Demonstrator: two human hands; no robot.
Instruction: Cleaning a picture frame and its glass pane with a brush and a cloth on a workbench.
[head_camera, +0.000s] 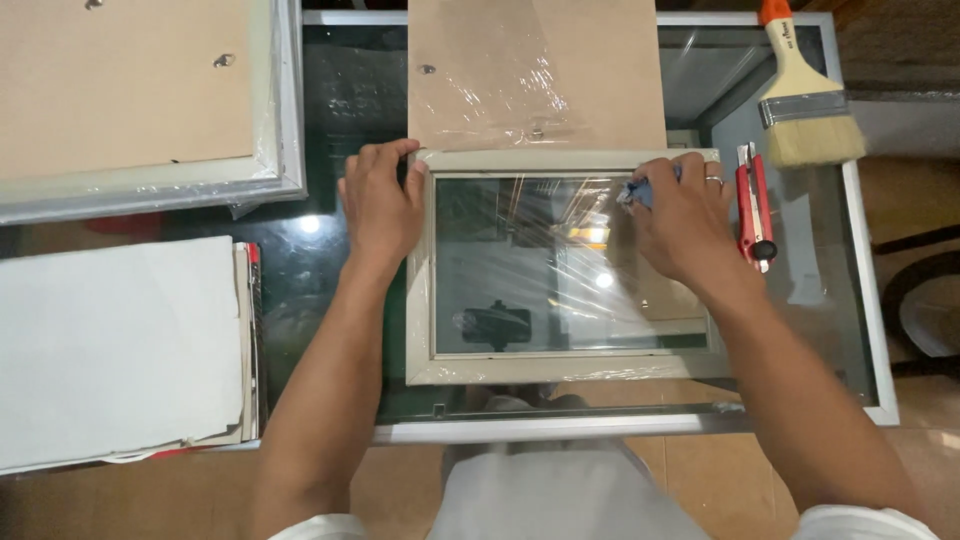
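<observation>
Picture frame (560, 268), pale, film-wrapped, lies flat on glass table (860, 330), centre, just in front of brown backing board (537, 75). Left hand (380, 210) grips frame's upper-left corner, fingers curled together over edge. Right hand (685, 225) at upper-right corner, fingers bunched, pinching blue cloth (638, 192) against glass. Red utility knife (755, 205) just right of frame; paintbrush (805, 95) beyond. Second frame (150, 100) and paper stack (120, 350) at left.
</observation>
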